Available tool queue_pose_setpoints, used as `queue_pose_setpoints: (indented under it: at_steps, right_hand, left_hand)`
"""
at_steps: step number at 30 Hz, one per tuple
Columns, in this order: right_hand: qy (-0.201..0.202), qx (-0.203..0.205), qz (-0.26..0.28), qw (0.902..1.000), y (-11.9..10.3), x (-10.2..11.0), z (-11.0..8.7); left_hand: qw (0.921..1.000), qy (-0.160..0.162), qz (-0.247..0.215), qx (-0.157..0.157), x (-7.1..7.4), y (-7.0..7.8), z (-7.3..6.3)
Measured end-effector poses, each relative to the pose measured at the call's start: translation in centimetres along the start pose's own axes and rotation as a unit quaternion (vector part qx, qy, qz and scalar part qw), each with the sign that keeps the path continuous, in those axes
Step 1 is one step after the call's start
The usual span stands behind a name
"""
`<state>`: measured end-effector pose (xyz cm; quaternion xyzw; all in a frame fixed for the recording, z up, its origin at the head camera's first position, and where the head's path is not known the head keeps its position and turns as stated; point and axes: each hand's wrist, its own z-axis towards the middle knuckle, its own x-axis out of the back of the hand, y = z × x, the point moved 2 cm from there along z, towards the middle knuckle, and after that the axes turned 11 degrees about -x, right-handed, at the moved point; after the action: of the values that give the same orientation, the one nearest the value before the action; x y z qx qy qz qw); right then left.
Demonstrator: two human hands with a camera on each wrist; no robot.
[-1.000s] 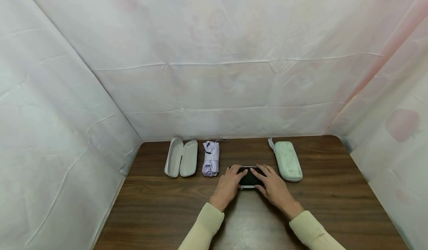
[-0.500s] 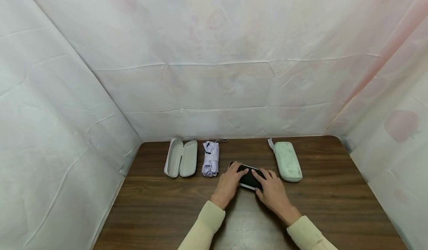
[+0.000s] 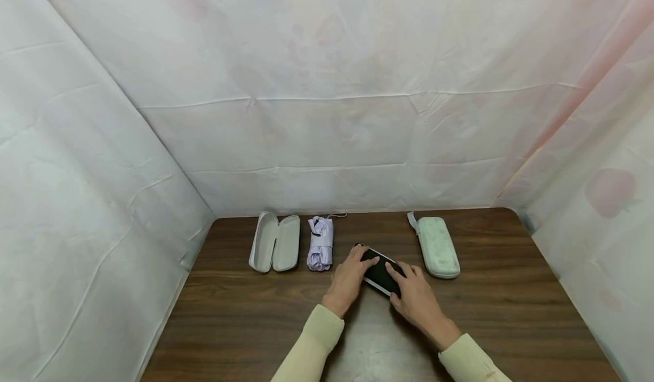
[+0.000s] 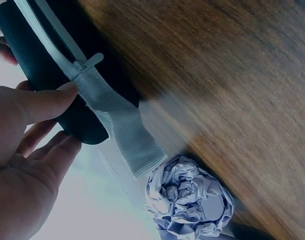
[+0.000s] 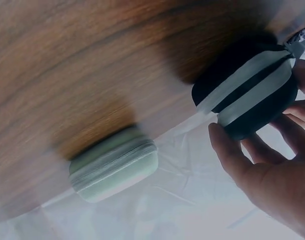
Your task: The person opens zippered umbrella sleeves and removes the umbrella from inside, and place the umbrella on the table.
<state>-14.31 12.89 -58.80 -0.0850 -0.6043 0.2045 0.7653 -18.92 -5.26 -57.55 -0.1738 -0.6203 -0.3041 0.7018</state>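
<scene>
Both hands hold a black zip case (image 3: 380,272) slanted over the table's middle. In the head view my left hand (image 3: 349,280) grips its left end and my right hand (image 3: 416,297) its right end. In the left wrist view the left thumb presses the edge beside a grey strap (image 4: 127,130), with fingers beneath; a zip pull (image 4: 95,61) sits by the strap. Two grey zip bands (image 5: 252,102) stand apart with a dark gap between them in the right wrist view. The right fingers curl round that end; the case's inside is hidden.
On the table (image 3: 245,325), an open pale grey case (image 3: 288,243) lies at back left. Beside it is a folded lilac umbrella (image 3: 321,244), close to the left hand. A closed mint-green case (image 3: 439,247) lies right of the right hand. A cloth wall (image 3: 327,132) stands behind.
The black case has turned from level to slanted, its left end moving away from me and its right end nearer. Both hands have kept hold, and the other items stay put.
</scene>
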Motion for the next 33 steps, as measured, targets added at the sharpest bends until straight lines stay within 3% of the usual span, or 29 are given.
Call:
queue_pose_setpoints:
  at_steps: [6,10,16,22,33]
  right_hand:
    - [0.004,-0.006,-0.004,1.0000,-0.4,0.2,-0.4]
    - [0.004,-0.012,-0.002,0.9999,-0.5,0.2,-0.6]
    - [-0.002,-0.020,-0.006,0.9998,-0.6,-0.1,-0.7]
    - [0.003,-0.023,-0.004,0.9997,-0.7,-0.2,-0.7]
    - [0.020,-0.023,-0.006,0.9995,-1.0,-0.1,-0.8]
  left_hand:
    - [1.0000,0.001,-0.008,0.001,-0.2,-0.1,0.1]
    - [0.9991,0.007,-0.038,0.015,-0.4,0.1,0.2]
    - [0.9947,0.059,-0.069,0.048,-0.8,0.6,0.2]
    - [0.9921,0.082,-0.056,0.077,-1.2,1.3,0.2]
    - [0.9944,0.078,-0.025,0.066,-1.0,1.6,0.6]
